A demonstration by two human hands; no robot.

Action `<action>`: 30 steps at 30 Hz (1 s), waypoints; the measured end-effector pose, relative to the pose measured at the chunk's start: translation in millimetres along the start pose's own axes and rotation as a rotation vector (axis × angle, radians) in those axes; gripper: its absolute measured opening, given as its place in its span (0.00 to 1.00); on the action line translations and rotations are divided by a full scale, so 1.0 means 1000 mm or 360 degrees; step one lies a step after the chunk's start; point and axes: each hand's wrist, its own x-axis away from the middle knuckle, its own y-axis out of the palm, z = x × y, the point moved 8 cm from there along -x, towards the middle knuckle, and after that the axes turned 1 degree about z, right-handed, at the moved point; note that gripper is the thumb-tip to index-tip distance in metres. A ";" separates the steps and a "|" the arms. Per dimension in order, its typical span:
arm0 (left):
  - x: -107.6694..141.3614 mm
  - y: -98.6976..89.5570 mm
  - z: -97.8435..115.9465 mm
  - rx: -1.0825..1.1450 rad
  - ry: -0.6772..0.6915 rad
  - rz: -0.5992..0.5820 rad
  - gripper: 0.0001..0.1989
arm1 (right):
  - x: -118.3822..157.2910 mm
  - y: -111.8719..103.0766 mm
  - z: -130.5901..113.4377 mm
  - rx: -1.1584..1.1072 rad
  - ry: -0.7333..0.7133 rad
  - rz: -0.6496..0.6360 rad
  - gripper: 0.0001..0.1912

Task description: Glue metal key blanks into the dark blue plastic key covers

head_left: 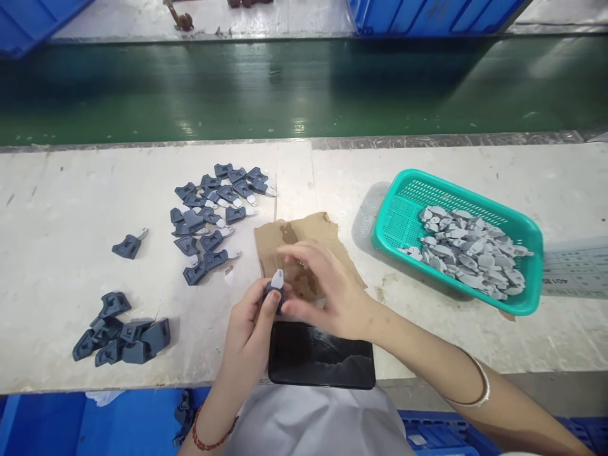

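Between thumb and fingers, my left hand (251,320) grips a small dark blue-grey plastic part (276,296), from which a light grey tab (278,278) sticks up. Close beside it, my right hand (332,291) is spread with its fingers apart and slightly blurred; nothing shows in it. Under the hands lies a torn piece of brown cardboard (304,231) with dark wet stains. A black smartphone (323,358) rests just in front of my body. To the left is a cluster of dark parts with light tabs (204,218), and nearer me a pile of dark parts (123,335) without visible tabs.
A green plastic basket (403,253) on the right holds many light grey pieces (470,253). One dark part (127,246) lies alone at left. A green conveyor belt (237,88) runs behind the white table (71,196). Blue crates (427,16) stand beyond it. A blue bin (123,421) is below the front edge.
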 end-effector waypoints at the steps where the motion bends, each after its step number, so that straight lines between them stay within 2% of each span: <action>1: 0.002 0.001 -0.001 0.0069 -0.0052 0.0010 0.16 | 0.001 0.001 -0.006 0.0164 -0.0128 -0.0024 0.30; 3: 0.006 0.007 -0.003 0.0237 -0.0131 -0.0011 0.16 | 0.003 0.006 -0.013 0.0365 -0.0284 -0.0085 0.37; 9: 0.012 0.019 -0.007 0.0560 -0.0182 -0.0054 0.17 | 0.005 0.005 -0.021 0.0551 -0.0514 0.0059 0.21; 13: 0.010 0.025 -0.011 0.0643 -0.0225 -0.0072 0.16 | 0.006 0.004 -0.023 0.0611 -0.0604 0.0103 0.18; 17: 0.007 0.025 -0.008 0.0621 -0.0206 -0.0087 0.16 | 0.005 0.007 -0.022 0.0599 -0.0551 0.0096 0.16; 20: 0.005 0.008 0.000 0.0322 -0.0149 -0.0018 0.15 | 0.003 0.010 -0.019 0.0648 -0.0426 -0.0008 0.23; 22: 0.002 -0.016 0.005 -0.0006 -0.0104 0.0146 0.13 | 0.000 0.006 -0.018 0.0679 -0.0337 -0.0084 0.34; 23: 0.001 -0.031 0.006 -0.0179 -0.0095 0.0251 0.13 | -0.001 0.000 -0.017 0.0688 -0.0298 -0.0088 0.36; 24: 0.000 -0.045 0.007 -0.0349 -0.0100 0.0351 0.14 | -0.003 -0.009 -0.016 0.0705 -0.0265 -0.0054 0.34; 27: -0.001 -0.077 0.007 -0.0804 -0.0152 0.0526 0.16 | -0.007 -0.052 -0.013 0.0857 -0.0135 0.0224 0.15; 28: -0.001 -0.084 0.009 -0.0930 -0.0136 0.0556 0.16 | -0.007 -0.069 -0.010 0.0939 -0.0037 0.0335 0.11; 30: 0.001 -0.092 0.015 -0.1108 -0.0058 0.0610 0.17 | -0.004 -0.103 0.002 0.1105 0.0279 0.0474 0.10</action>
